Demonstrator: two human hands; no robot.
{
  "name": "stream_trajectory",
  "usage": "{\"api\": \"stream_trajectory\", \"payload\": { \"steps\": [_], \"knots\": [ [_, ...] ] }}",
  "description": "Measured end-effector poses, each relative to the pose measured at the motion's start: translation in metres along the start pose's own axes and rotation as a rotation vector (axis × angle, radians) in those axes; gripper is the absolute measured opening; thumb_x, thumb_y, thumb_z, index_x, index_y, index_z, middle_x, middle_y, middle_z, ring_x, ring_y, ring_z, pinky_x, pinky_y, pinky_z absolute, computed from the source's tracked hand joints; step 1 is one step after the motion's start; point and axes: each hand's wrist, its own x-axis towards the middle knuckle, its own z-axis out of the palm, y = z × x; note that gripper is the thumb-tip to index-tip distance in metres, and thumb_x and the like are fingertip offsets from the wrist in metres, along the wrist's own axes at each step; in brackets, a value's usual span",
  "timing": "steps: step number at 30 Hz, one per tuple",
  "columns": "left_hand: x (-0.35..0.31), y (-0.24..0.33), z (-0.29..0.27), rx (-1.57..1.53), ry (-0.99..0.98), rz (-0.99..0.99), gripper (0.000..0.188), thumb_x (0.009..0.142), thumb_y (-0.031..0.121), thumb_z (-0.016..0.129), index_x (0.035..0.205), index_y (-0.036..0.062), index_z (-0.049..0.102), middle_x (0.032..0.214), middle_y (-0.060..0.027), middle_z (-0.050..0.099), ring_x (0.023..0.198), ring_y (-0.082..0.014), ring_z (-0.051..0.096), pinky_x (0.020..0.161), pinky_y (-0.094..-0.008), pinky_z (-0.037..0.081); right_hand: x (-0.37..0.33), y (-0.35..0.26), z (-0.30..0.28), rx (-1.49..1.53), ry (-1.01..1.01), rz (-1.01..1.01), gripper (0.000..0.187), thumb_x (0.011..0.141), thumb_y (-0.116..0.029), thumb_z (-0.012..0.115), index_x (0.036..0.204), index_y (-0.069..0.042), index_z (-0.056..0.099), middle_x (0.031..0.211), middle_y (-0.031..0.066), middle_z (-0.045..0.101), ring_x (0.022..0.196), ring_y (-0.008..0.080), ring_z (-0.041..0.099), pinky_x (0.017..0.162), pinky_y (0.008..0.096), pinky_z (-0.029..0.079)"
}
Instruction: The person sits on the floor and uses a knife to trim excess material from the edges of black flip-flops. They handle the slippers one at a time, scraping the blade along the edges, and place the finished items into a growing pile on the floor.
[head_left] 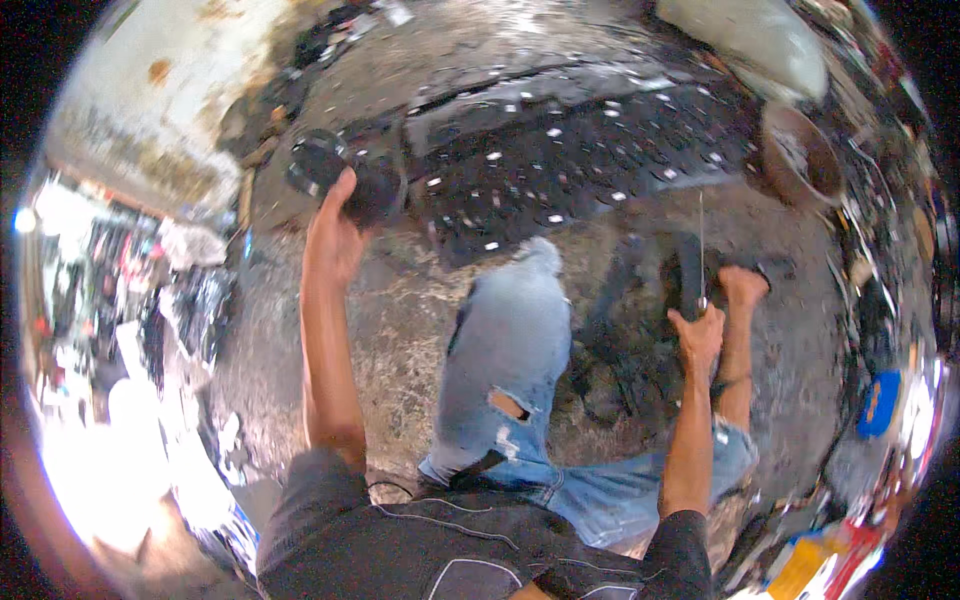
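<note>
Here, hands (338, 242) hold rounded black piece (374, 190), slender rod (701, 250).

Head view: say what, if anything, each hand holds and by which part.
The right hand grips a long, thin metal tool by its near, handle end. The left hand holds a black rounded object by its near side.

The dark rounded piece (318, 162) at upper left looks smooth, its rim catching glossy highlights. Right of centre, the slim tool (702, 245) has a thin shaft with a metallic look. The black slab (590, 150) at upper centre looks rough and dark, flecked with shiny white spots. The floor (390, 330) resembles coarse, stained concrete. The bowl (812, 160) at upper right looks brown and matt. Worn, faded denim makes the trousers (510, 350); the shirt (450, 545) is matt dark cloth.
</note>
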Motion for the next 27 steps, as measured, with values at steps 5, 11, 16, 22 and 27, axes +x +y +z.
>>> {"api": "stream_trajectory", "payload": {
  "steps": [5, 11, 16, 22, 27],
  "knots": [
    [0.012, 0.004, -0.106, 0.012, 0.564, 0.016, 0.060, 0.094, 0.031, 0.075, 0.140, 0.0016, 0.050, 0.137, -0.0149, 0.058, 0.127, -0.0316, 0.056, 0.104, -0.0516, 0.050, 0.013, 0.036, 0.051, -0.188, 0.013, -0.054, 0.082, 0.066, -0.037, 0.094, 0.134, -0.010, 0.057, 0.129, 0.0186, 0.058, 0.114, 0.0411, 0.063, 0.094, 0.0502, 0.055],
    [-0.044, -0.035, -0.018, 0.170, 0.255, 0.146, 0.054, 0.097, 0.018, 0.071, 0.144, 0.0031, 0.047, 0.136, -0.0150, 0.058, 0.126, -0.0300, 0.058, 0.105, -0.0451, 0.052, -0.018, 0.002, -0.019, 0.719, 0.259, 0.066, 0.049, 0.088, -0.033, 0.083, 0.115, 0.004, 0.068, 0.117, 0.0141, 0.072, 0.098, 0.0256, 0.067, 0.086, 0.0373, 0.053],
    [-0.078, -0.064, 0.160, 0.028, -0.547, 0.076, 0.067, 0.098, 0.020, 0.072, 0.153, 0.0046, 0.038, 0.145, -0.0165, 0.051, 0.131, -0.0293, 0.055, 0.106, -0.0439, 0.050, -0.143, -0.065, -0.099, 1.476, 0.079, 0.281, 0.025, 0.094, -0.018, 0.074, 0.113, -0.006, 0.063, 0.095, -0.0018, 0.063, 0.083, 0.0118, 0.060, 0.076, 0.0294, 0.051],
    [-0.097, -0.068, 0.255, 0.543, -0.668, 0.251, 0.094, 0.088, 0.043, 0.081, 0.158, 0.0062, 0.030, 0.152, -0.0214, 0.044, 0.139, -0.0324, 0.046, 0.108, -0.0454, 0.046, -0.225, -0.057, -0.158, 1.461, -0.158, 0.126, 0.036, 0.083, -0.018, 0.085, 0.108, 0.001, 0.068, 0.094, 0.0049, 0.072, 0.079, 0.0133, 0.066, 0.072, 0.0305, 0.056],
    [-0.095, -0.060, 0.260, 0.929, -0.869, 0.508, 0.081, 0.084, 0.040, 0.085, 0.145, 0.0043, 0.045, 0.123, -0.0173, 0.064, 0.112, -0.0261, 0.063, 0.094, -0.0401, 0.051, -0.244, -0.025, -0.187, 1.258, -0.243, 0.147, 0.037, 0.072, -0.017, 0.092, 0.100, -0.003, 0.071, 0.084, 0.0009, 0.071, 0.074, 0.0112, 0.065, 0.068, 0.0295, 0.054]
  ]
}}
